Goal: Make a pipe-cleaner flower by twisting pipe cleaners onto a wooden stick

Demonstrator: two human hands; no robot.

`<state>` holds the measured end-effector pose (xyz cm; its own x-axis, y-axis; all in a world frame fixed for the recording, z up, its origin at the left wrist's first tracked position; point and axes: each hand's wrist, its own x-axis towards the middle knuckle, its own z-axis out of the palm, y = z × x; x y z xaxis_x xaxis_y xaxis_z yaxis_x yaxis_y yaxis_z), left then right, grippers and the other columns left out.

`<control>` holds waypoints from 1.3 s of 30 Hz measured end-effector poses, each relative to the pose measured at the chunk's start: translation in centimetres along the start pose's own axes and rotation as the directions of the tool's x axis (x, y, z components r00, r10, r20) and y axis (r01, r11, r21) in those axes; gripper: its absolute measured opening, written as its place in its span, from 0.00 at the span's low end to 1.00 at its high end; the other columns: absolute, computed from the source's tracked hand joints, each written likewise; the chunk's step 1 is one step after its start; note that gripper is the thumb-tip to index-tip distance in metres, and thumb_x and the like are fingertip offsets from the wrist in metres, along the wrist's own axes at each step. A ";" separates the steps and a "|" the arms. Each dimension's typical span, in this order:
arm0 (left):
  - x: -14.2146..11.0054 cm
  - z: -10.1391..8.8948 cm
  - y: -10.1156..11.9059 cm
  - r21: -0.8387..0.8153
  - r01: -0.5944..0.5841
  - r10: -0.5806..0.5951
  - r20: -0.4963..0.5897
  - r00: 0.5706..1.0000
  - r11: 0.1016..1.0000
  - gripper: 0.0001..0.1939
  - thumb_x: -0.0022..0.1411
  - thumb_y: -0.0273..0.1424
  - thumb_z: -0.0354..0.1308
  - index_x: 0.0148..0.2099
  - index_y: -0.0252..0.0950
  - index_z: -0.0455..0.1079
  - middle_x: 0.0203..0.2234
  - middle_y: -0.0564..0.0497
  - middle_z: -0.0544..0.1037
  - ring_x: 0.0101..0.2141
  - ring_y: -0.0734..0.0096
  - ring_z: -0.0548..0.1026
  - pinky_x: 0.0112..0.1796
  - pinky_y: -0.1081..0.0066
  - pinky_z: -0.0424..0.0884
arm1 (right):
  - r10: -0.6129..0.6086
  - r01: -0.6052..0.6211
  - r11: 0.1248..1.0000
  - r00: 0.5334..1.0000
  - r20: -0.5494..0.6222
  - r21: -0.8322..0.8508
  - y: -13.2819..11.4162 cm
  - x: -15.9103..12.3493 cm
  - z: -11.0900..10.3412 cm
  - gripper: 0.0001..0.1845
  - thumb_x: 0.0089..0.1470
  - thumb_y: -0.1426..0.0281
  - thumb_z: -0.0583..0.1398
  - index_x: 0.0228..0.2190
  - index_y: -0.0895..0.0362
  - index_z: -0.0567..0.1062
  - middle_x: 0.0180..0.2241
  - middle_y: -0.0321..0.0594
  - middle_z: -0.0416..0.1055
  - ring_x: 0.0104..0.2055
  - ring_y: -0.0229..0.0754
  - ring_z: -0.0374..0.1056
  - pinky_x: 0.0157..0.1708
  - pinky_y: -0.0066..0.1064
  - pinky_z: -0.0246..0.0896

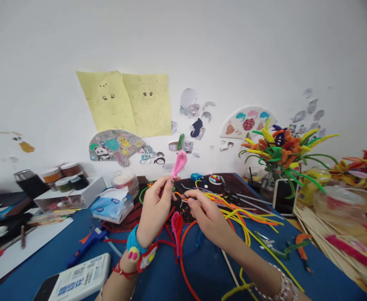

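Observation:
My left hand (154,209) is raised above the blue table (202,271), fingers pinched on the stem of a pink pipe-cleaner petal shape (179,164) that points up. My right hand (206,212) sits just to its right, fingers closed on a thin dark wire or stem near the pink piece's base; what exactly it holds is too small to name. Below the hands lie a darker pink looped piece (176,223) and red pipe cleaners (183,259). Orange and yellow pipe cleaners (249,217) fan out to the right.
A vase of pipe-cleaner flowers (280,154) stands at the right, with a clear bowl (343,202) and wooden sticks (327,246) beside it. A blue glue gun (87,244), tissue pack (111,207), jars (64,175) and a phone-like box (77,280) lie left.

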<state>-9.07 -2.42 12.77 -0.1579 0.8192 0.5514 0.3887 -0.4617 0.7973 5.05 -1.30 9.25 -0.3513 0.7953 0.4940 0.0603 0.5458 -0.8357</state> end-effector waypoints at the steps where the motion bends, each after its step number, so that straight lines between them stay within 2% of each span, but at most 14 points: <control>1: -0.1 0.1 0.0 0.010 -0.005 0.005 -0.002 1.000 1.000 0.17 0.59 0.37 0.47 0.44 0.34 0.69 0.19 0.53 0.69 0.21 0.77 0.66 0.25 0.77 0.61 | -0.003 0.003 1.000 1.000 -0.017 -0.021 0.0 0.0 -0.1 0.14 0.57 0.64 0.48 0.42 0.55 0.66 0.23 0.34 0.59 0.23 0.33 0.53 0.22 0.24 0.49; 6: -0.4 0.6 0.3 -0.041 -0.018 0.019 0.034 0.999 0.999 0.16 0.59 0.36 0.47 0.44 0.33 0.69 0.20 0.54 0.67 0.22 0.78 0.65 0.25 0.77 0.61 | -0.017 0.017 1.000 1.000 0.005 -0.012 0.4 0.2 -0.2 0.18 0.58 0.66 0.46 0.49 0.54 0.62 0.20 0.32 0.56 0.20 0.32 0.50 0.21 0.25 0.48; 12: -0.6 1.2 0.4 -0.213 0.001 0.012 0.060 0.998 0.977 0.17 0.59 0.37 0.47 0.44 0.32 0.68 0.16 0.56 0.61 0.20 0.79 0.62 0.24 0.77 0.60 | 0.007 -0.010 0.997 0.999 0.049 0.070 0.5 0.0 0.1 0.19 0.58 0.65 0.46 0.50 0.53 0.61 0.19 0.31 0.54 0.19 0.32 0.50 0.18 0.24 0.47; 18: 0.1 0.7 -0.2 -0.339 0.066 -0.052 0.050 0.997 0.938 0.16 0.58 0.39 0.48 0.41 0.31 0.66 0.16 0.57 0.61 0.19 0.81 0.61 0.25 0.77 0.61 | 0.103 -0.122 0.977 0.988 0.113 0.177 -0.4 -0.2 -0.6 0.15 0.57 0.64 0.47 0.44 0.56 0.63 0.16 0.28 0.54 0.14 0.29 0.48 0.13 0.21 0.44; 21: 0.9 0.6 -1.5 -0.247 0.117 -0.075 0.175 0.982 0.962 0.16 0.59 0.39 0.46 0.39 0.31 0.64 0.16 0.55 0.66 0.17 0.80 0.62 0.22 0.78 0.59 | 0.127 -0.151 0.959 0.985 0.115 0.241 -0.6 0.1 -1.5 0.12 0.56 0.64 0.46 0.39 0.56 0.62 0.14 0.25 0.54 0.11 0.28 0.48 0.11 0.20 0.45; 22: 1.1 0.8 -2.2 -0.188 0.138 -0.090 0.242 0.966 0.972 0.16 0.59 0.40 0.45 0.38 0.31 0.64 0.15 0.54 0.68 0.17 0.80 0.63 0.21 0.78 0.59 | 0.124 -0.146 0.952 0.988 0.097 0.270 -0.6 0.2 -1.9 0.11 0.56 0.64 0.46 0.38 0.56 0.61 0.14 0.25 0.54 0.11 0.29 0.48 0.11 0.20 0.46; 24: 1.2 1.4 -3.7 -0.025 0.168 -0.140 0.438 0.888 0.985 0.16 0.59 0.40 0.43 0.35 0.32 0.64 0.15 0.53 0.71 0.16 0.78 0.64 0.20 0.78 0.59 | 0.116 -0.122 0.942 0.993 0.039 0.313 -0.7 0.5 -2.8 0.09 0.56 0.65 0.46 0.37 0.55 0.60 0.13 0.25 0.55 0.11 0.29 0.50 0.11 0.21 0.48; 27: 0.6 3.1 -5.8 0.283 0.105 -0.273 0.662 0.698 0.953 0.17 0.59 0.37 0.41 0.31 0.33 0.66 0.17 0.50 0.74 0.17 0.74 0.68 0.22 0.75 0.63 | 0.119 -0.087 0.932 0.991 -0.068 0.350 -0.7 0.9 -4.1 0.08 0.55 0.65 0.48 0.35 0.55 0.59 0.13 0.25 0.55 0.12 0.30 0.51 0.14 0.22 0.50; 29: -0.2 4.4 -6.5 0.487 -0.060 -0.320 0.656 0.684 0.871 0.18 0.59 0.33 0.40 0.27 0.32 0.68 0.17 0.47 0.74 0.20 0.71 0.71 0.28 0.72 0.65 | 0.124 -0.079 0.930 0.987 -0.105 0.358 -0.8 1.0 -4.8 0.08 0.55 0.64 0.49 0.35 0.54 0.60 0.13 0.26 0.56 0.13 0.30 0.51 0.14 0.23 0.50; 31: -1.1 5.6 -6.8 0.674 -0.196 -0.424 0.635 0.646 0.712 0.18 0.57 0.30 0.42 0.23 0.31 0.69 0.18 0.42 0.74 0.25 0.64 0.74 0.31 0.68 0.66 | 0.133 -0.083 0.930 0.984 -0.119 0.358 -0.8 1.0 -5.4 0.08 0.54 0.63 0.49 0.34 0.54 0.60 0.13 0.26 0.56 0.13 0.31 0.50 0.15 0.24 0.50; 32: -1.4 6.0 -6.7 0.740 -0.241 -0.473 0.609 0.637 0.628 0.16 0.56 0.29 0.44 0.24 0.29 0.70 0.20 0.40 0.75 0.28 0.60 0.74 0.32 0.66 0.66 | 0.139 -0.087 0.931 0.983 -0.123 0.356 -0.8 1.0 -5.6 0.08 0.54 0.63 0.49 0.34 0.54 0.60 0.13 0.27 0.56 0.13 0.31 0.50 0.15 0.24 0.50; 34: -1.9 6.5 -6.5 0.792 -0.325 -0.553 0.599 0.580 0.517 0.12 0.53 0.28 0.48 0.30 0.28 0.72 0.27 0.36 0.76 0.33 0.53 0.74 0.34 0.62 0.66 | 0.145 -0.091 0.933 0.981 -0.132 0.349 -0.8 1.0 -5.8 0.08 0.54 0.62 0.49 0.34 0.53 0.60 0.13 0.27 0.55 0.13 0.32 0.50 0.14 0.25 0.50; 36: -2.2 6.7 -6.4 0.790 -0.384 -0.601 0.613 0.513 0.478 0.13 0.50 0.27 0.50 0.36 0.27 0.72 0.33 0.33 0.75 0.36 0.50 0.73 0.34 0.59 0.67 | 0.142 -0.089 0.932 0.982 -0.126 0.351 -0.8 1.0 -5.9 0.08 0.54 0.63 0.49 0.35 0.53 0.60 0.13 0.27 0.55 0.13 0.32 0.50 0.14 0.25 0.50; 39: -2.4 6.8 -6.5 0.763 -0.421 -0.634 0.644 0.428 0.491 0.15 0.51 0.27 0.49 0.38 0.28 0.72 0.35 0.33 0.75 0.37 0.48 0.73 0.34 0.56 0.67 | 0.140 -0.098 0.931 0.986 -0.095 0.353 -0.8 1.0 -5.8 0.07 0.54 0.64 0.49 0.34 0.53 0.60 0.13 0.27 0.56 0.13 0.32 0.50 0.15 0.25 0.50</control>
<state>-5.06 0.96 4.58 0.2707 0.8624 -0.4278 0.9496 -0.3121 -0.0282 10.09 0.56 11.78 -0.2489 0.8853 0.3929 -0.2390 0.3370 -0.9107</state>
